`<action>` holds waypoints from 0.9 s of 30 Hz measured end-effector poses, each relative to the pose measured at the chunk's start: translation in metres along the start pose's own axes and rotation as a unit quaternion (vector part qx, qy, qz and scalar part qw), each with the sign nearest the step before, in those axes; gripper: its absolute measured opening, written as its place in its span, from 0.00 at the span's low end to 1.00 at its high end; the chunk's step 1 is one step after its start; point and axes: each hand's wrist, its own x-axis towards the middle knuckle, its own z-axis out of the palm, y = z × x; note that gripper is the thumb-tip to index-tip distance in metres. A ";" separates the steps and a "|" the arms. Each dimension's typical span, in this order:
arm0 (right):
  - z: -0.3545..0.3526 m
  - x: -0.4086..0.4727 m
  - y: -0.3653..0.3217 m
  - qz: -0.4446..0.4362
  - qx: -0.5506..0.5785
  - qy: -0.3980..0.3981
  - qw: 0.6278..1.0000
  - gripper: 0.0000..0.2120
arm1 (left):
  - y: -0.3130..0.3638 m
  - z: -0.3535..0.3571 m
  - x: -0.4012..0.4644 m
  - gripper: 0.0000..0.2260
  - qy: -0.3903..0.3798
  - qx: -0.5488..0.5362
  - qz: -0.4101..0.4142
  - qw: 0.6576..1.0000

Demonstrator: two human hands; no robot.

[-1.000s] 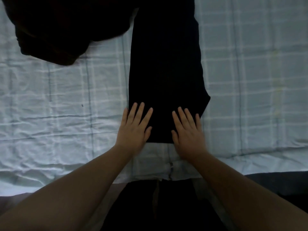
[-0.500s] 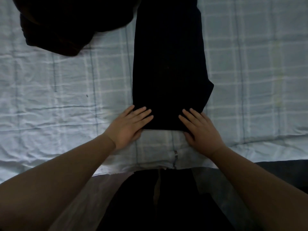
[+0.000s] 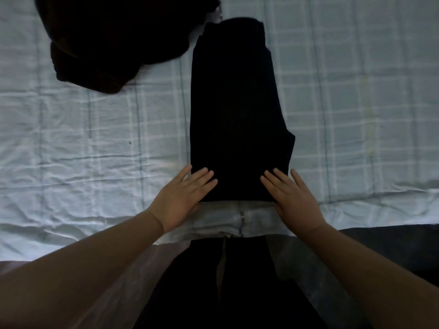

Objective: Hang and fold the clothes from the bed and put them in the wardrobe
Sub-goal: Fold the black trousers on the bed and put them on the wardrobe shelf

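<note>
While your left hand and right hand lie flat, fingers spread, on the trousers' near end, their length runs straight away from you.

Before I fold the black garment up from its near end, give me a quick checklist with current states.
1. Long black folded garment lies flat on the pale checked bedsheet: ok.
2. Left hand on the near left corner: ok.
3. Right hand on the near right corner: ok.
4. Grip closed on the hem: not ok, fingers lie straight.
5. Dark crumpled clothes pile clear of the far end: cannot tell.
</note>
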 end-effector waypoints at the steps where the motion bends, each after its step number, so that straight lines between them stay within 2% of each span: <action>1: -0.004 -0.009 -0.001 -0.010 0.005 -0.009 1.000 0.32 | 0.007 -0.004 -0.003 0.23 -0.018 -0.008 0.022 1.000; 4: -0.023 -0.033 -0.012 -0.014 0.030 -0.031 0.999 0.38 | 0.026 -0.020 -0.011 0.25 -0.060 -0.039 0.046 0.996; 8: -0.055 -0.054 -0.030 0.008 0.093 -0.043 0.995 0.37 | 0.048 -0.053 -0.020 0.29 -0.108 -0.110 0.001 0.988; 13: -0.083 -0.083 -0.042 0.026 0.162 -0.090 0.982 0.33 | 0.072 -0.102 -0.030 0.28 -0.223 -0.227 -0.082 0.944; 15: -0.100 -0.086 -0.044 0.032 0.187 -0.094 0.977 0.32 | 0.079 -0.118 -0.030 0.29 -0.238 -0.277 -0.117 0.923; 17: -0.118 -0.082 -0.043 0.058 0.220 -0.082 0.970 0.30 | 0.079 -0.130 -0.024 0.24 -0.224 -0.298 -0.141 0.917; 21: -0.146 -0.057 -0.023 0.150 0.290 -0.042 0.944 0.23 | 0.063 -0.157 0.009 0.18 -0.125 -0.351 -0.231 0.899; 24: -0.163 -0.018 0.000 0.196 0.362 -0.003 0.911 0.13 | 0.040 -0.178 0.049 0.16 -0.033 -0.432 -0.306 0.847; 27: -0.176 0.034 0.026 0.245 0.428 0.028 0.869 0.08 | 0.013 -0.189 0.088 0.14 0.059 -0.469 -0.368 0.801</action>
